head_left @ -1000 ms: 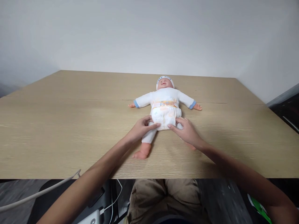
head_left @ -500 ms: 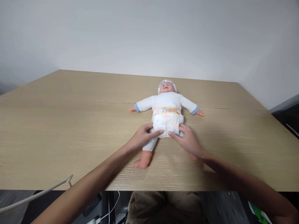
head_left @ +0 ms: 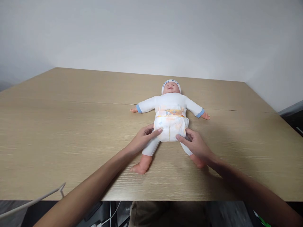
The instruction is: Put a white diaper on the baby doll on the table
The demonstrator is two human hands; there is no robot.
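A baby doll [head_left: 169, 102] in a white suit and cap lies on its back on the wooden table [head_left: 71, 126], arms spread, head toward the wall. A white diaper [head_left: 170, 126] with an orange patterned waistband is wrapped round its hips. My left hand [head_left: 142, 138] pinches the diaper's lower left edge by the doll's thigh. On the other side, my right hand [head_left: 195, 143] pinches the lower right edge, partly covering that leg.
White cables [head_left: 35, 200] hang below the table's near edge at the left. A plain white wall stands behind the table. Something green [head_left: 261, 220] shows at the bottom right, under the table.
The view has tilted up, so the doll sits lower in the picture. Both hands have stayed at the diaper's leg edges, the right one shifting slightly outward along its side.
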